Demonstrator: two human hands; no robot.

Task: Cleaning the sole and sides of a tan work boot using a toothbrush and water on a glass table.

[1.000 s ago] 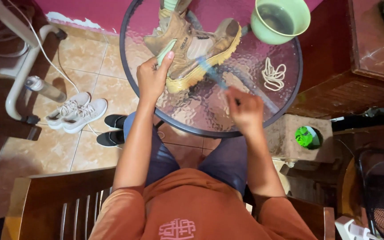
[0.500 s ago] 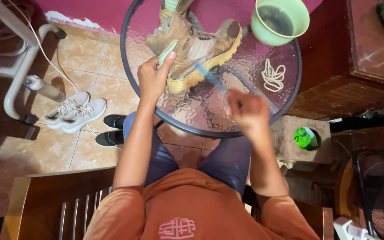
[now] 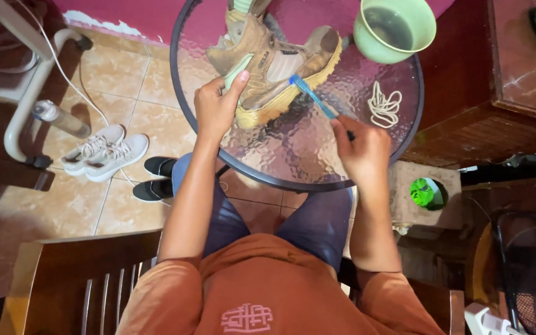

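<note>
A tan boot (image 3: pixel 274 65) with a yellow sole lies on its side on the round glass table (image 3: pixel 293 149). My left hand (image 3: pixel 216 110) grips the boot at its heel, thumb on a pale green tab. My right hand (image 3: pixel 362 151) holds a blue toothbrush (image 3: pixel 312 98) by its handle. The brush head touches the boot's sole edge near the middle. A second boot stands behind it, mostly cut off at the top of the view.
A green bowl of water (image 3: pixel 394 26) and a coil of white laces (image 3: pixel 382 103) sit on the table's right side. White sneakers (image 3: pixel 103 152) and black shoes (image 3: pixel 155 180) lie on the tiled floor at left. Dark wooden furniture (image 3: pixel 504 80) stands at right.
My right hand has shifted right and up a little, and the toothbrush head has moved along the sole toward the boot's toe. My left hand has kept its grip.
</note>
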